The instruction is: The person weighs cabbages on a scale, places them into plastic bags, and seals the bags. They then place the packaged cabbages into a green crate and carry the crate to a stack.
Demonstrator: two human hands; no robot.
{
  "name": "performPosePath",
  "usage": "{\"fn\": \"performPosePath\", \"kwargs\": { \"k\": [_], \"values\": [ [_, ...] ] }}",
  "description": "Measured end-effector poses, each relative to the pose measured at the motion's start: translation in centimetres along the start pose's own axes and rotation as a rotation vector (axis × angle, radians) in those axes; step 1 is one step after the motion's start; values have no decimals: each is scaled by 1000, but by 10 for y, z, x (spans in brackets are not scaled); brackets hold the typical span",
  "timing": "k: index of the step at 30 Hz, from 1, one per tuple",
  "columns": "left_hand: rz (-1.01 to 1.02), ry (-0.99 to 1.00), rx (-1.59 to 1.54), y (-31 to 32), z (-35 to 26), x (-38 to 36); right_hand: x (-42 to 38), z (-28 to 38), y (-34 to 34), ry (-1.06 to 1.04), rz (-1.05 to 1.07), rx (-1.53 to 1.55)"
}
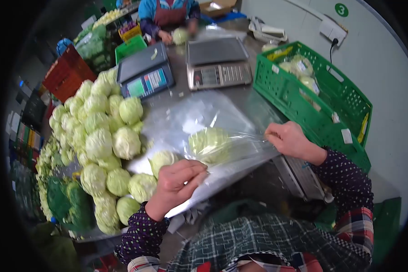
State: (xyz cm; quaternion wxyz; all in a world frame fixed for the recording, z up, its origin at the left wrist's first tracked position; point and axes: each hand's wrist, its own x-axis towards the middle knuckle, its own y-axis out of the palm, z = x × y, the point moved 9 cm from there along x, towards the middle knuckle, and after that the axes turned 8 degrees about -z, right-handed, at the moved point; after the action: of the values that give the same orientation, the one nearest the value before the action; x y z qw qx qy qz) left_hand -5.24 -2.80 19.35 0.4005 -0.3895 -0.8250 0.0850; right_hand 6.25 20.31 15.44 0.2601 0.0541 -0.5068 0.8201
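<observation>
A pale green cabbage [209,144] lies under clear plastic film [245,141] in the middle of the table, seemingly inside a plastic bag. My left hand [179,181] pinches the near left edge of the plastic between thumb and fingers. On the other side, my right hand [288,137] grips the right edge, pulling it taut. More clear plastic [204,106] lies flat beyond the cabbage. Just behind my left hand sits a loose cabbage [162,161], and another cabbage [142,187] is to its left.
A large heap of cabbages [97,122] fills the left side. Two scales, one blue [149,84] and one silver [218,75], stand at the back. A green crate [313,109] with wrapped produce is at right. Across the table, a person [170,18] handles a cabbage [180,36].
</observation>
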Motion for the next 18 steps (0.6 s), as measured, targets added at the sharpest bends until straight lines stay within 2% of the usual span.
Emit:
{"fn": "performPosePath", "kwargs": {
  "k": [2, 3, 4, 6, 7, 8, 10, 13, 15, 18],
  "values": [
    [101, 22, 3, 27, -7, -40, -45, -24, 28, 43, 219, -86],
    [158, 94, 50, 41, -10, -63, -67, -31, 37, 70, 347, -162],
    [221, 148, 80, 53, -23, -78, -81, -31, 35, 77, 385, -149],
    [235, 177, 105, 71, -42, -101, -91, -4, 13, -180, 422, -252],
    [227, 199, 146, 77, -46, -109, -85, 14, -1, -142, 349, -144],
    [234, 233, 186, 80, -47, -114, -82, 27, 4, -130, 366, -112],
    [229, 190, 222, 83, -44, -117, -83, 75, 5, -275, 204, 205],
    [173, 232, 297, 83, -50, -115, -99, 103, 49, -359, 247, 389],
    [134, 238, 320, 82, -53, -116, -110, 115, 75, -268, 477, 522],
    [149, 237, 333, 86, -56, -115, -112, 120, 84, -266, 482, 495]
  ]
}}
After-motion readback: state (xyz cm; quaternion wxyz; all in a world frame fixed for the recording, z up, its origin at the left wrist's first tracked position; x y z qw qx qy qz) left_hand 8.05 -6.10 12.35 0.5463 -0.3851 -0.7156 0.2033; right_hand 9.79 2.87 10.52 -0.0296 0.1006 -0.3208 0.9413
